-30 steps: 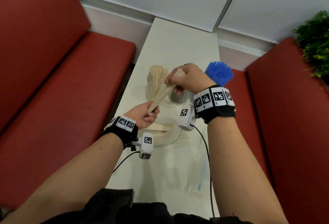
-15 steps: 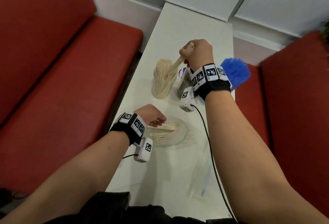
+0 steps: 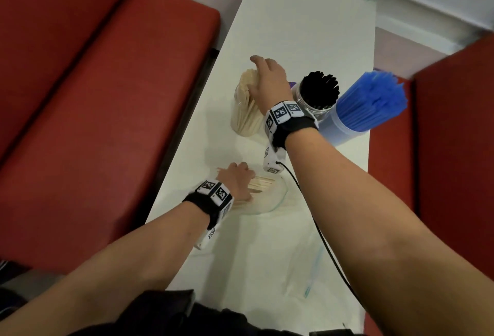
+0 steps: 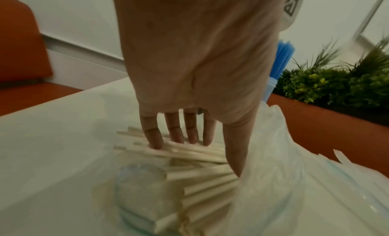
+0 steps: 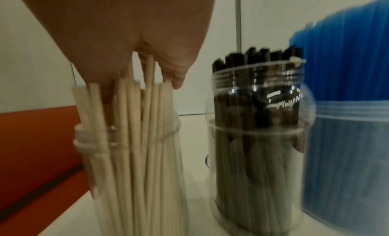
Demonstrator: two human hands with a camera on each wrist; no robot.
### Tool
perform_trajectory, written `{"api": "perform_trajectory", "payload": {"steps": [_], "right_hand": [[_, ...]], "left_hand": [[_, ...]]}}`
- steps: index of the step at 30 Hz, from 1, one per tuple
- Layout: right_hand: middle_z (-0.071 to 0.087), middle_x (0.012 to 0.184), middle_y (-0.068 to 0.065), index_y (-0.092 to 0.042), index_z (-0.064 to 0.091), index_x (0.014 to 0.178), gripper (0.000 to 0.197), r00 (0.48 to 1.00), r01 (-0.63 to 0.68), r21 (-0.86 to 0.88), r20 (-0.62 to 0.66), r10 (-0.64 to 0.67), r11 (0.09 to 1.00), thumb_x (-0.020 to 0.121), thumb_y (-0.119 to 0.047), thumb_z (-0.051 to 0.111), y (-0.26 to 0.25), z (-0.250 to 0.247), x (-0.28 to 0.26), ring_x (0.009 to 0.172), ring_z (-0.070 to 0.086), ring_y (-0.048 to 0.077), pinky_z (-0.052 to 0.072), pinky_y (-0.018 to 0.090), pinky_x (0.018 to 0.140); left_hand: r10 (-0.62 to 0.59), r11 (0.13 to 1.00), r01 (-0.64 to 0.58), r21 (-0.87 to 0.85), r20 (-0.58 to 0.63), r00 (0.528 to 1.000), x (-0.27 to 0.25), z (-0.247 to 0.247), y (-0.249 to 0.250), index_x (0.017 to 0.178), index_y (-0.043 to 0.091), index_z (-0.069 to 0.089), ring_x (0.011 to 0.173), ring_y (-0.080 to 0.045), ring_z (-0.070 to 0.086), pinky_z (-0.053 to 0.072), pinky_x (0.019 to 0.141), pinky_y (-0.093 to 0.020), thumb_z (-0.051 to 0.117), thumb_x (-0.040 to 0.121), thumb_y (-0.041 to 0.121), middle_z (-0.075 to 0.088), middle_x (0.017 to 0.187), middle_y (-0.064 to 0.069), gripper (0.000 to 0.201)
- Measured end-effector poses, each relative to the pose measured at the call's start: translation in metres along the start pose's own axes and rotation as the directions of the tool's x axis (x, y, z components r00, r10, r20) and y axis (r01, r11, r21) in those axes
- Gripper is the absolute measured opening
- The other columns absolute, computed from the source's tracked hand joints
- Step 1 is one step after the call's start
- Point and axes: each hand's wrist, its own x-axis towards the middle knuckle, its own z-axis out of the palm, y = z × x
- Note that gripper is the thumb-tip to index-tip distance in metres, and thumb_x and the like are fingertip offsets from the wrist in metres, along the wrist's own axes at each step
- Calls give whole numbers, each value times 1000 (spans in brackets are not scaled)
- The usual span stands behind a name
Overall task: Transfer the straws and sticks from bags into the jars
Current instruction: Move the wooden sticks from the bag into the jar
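**A:** What is on the left?

**B:** A red bench seat (image 3: 93,111) runs beside a narrow white table (image 3: 307,28). At the table's near left, the left hand (image 3: 235,178) reaches into a clear plastic bag (image 4: 273,181) lying flat. Its grip is spread, with straight fingers (image 4: 153,136) pressing down on loose wooden sticks (image 4: 200,178) that fan out of the bag's mouth.

**B:** And further along?

**A:** Beyond the bag, a clear jar (image 3: 240,121) stands upright, packed with pale wooden sticks (image 5: 134,139). The right hand (image 3: 267,81) rests on top of them, its grip loose and open, fingertips (image 5: 176,83) touching the stick ends; it pinches nothing that I can see.

**B:** What is to the right?

**A:** Just beside it stands a jar of black straws (image 3: 318,92), then, touching that, a jar of blue straws (image 3: 371,100) fanning outward. A second red seat (image 3: 454,148) lies past the table's right edge.
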Motion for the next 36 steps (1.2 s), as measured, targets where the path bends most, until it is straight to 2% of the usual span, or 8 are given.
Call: {"api": "perform_trajectory", "payload": {"steps": [10, 15, 19, 23, 25, 27, 29, 36], "right_hand": [[8, 169, 3, -19, 13, 161, 62, 996, 84, 72, -47, -80, 994, 105, -38, 32, 1, 26, 1, 156, -5, 27, -4, 51, 124], [3, 169, -1, -18, 2, 161, 72, 993, 115, -309, 30, -111, 944, 104, -59, 19, -7, 38, -3, 156, -7, 26, -4, 55, 123], [3, 169, 2, -16, 5, 161, 75, 996, 71, -191, 63, -60, 979, 104, -60, 24, -3, 25, -4, 155, -10, 30, -8, 55, 123], [40, 156, 10, -13, 38, 153, 48, 959, 157, 271, -272, -80, 950, 107, -27, 40, 7, 16, -43, 151, 25, 28, 19, 43, 124], [66, 123, 8, -13, 61, 131, 34, 934, 142, 459, -357, 36, 877, 101, -14, 45, 12, 22, -80, 118, 60, 22, 48, 41, 103], [70, 85, 1, -15, 70, 103, 25, 976, 14, 559, -189, 111, 829, 92, -7, 48, 15, 38, -118, 79, 67, 19, 57, 45, 76], [67, 74, 1, -17, 69, 91, 24, 987, -163, 554, 102, 127, 816, 88, -5, 48, 18, 60, -152, 71, 67, 22, 58, 45, 73], [68, 124, 13, -9, 65, 126, 38, 898, -218, 169, 421, 129, 961, 90, -1, 55, 24, 100, -210, 116, 61, 30, 44, 35, 103]], "left_hand": [[71, 983, -52, 174, -105, 992, 8, 22, -3, 142, 21, 45, 122, -31, 42, 42, 97, -42, 68, 87, 14, 41, 135, -7, 60], [79, 975, -50, 217, -122, 989, 9, 19, 0, 133, 17, 52, 121, -27, 48, 42, 96, -38, 63, 91, 14, 50, 133, -4, 43], [77, 971, -51, 235, -102, 992, 5, 14, 1, 124, 9, 57, 115, -29, 54, 44, 93, -37, 46, 100, 13, 56, 126, -10, 26], [66, 967, -31, 253, -131, 989, -2, 20, -1, 126, 6, 57, 115, -29, 54, 47, 93, -36, 42, 100, 5, 55, 127, -13, 30], [52, 957, -3, 290, -161, 986, -7, 24, -1, 131, 7, 51, 117, -29, 51, 47, 93, -36, 45, 101, 10, 49, 130, -11, 31], [28, 949, 28, 313, -173, 985, -10, 28, -1, 133, 8, 50, 119, -28, 50, 47, 97, -36, 48, 101, 16, 48, 132, -12, 34], [6, 952, 43, 302, -158, 987, -12, 32, -1, 132, 7, 52, 119, -28, 52, 47, 99, -35, 49, 100, 15, 51, 132, -13, 33], [-38, 976, 63, 207, -121, 992, -26, 25, 0, 125, 11, 63, 109, -29, 65, 54, 90, -38, 49, 100, 13, 66, 122, -11, 29]]}}
